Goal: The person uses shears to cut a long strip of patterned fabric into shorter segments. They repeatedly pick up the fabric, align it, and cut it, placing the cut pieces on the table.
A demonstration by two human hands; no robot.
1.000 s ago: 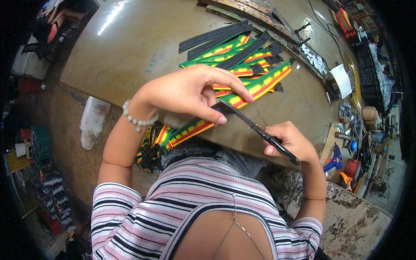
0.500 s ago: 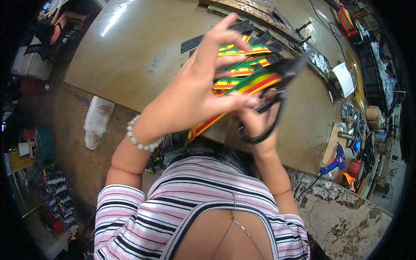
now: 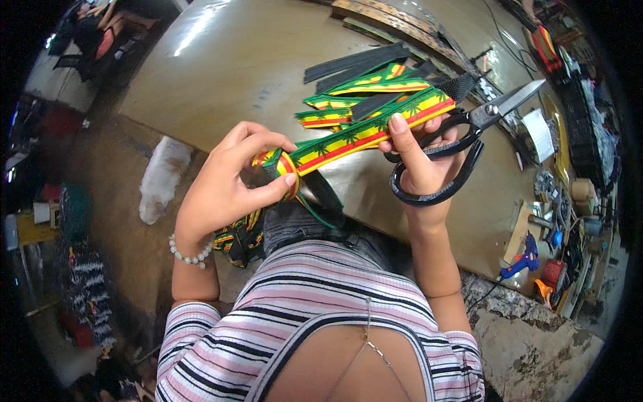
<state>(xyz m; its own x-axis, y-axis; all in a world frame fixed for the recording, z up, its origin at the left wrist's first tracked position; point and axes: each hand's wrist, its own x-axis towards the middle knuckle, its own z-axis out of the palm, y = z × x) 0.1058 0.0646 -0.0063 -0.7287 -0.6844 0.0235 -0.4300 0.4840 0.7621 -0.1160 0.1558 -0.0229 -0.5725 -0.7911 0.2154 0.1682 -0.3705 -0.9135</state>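
Strap (image 3: 375,137), head view: my left hand (image 3: 234,175) pinches its looped left end; my right hand (image 3: 427,167) grips its right end plus scissors (image 3: 492,110), blades pointing away from it. Loose strips (image 3: 330,119) lie beyond it. I should hold it taut, flat, clear of the blades.

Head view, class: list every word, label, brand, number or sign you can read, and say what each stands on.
No text can be read.
Blue marks on the table: too faint.
Sheet: any print is too small.
Strap: leaf pattern, no lettering seen.
Scissors: none legible.
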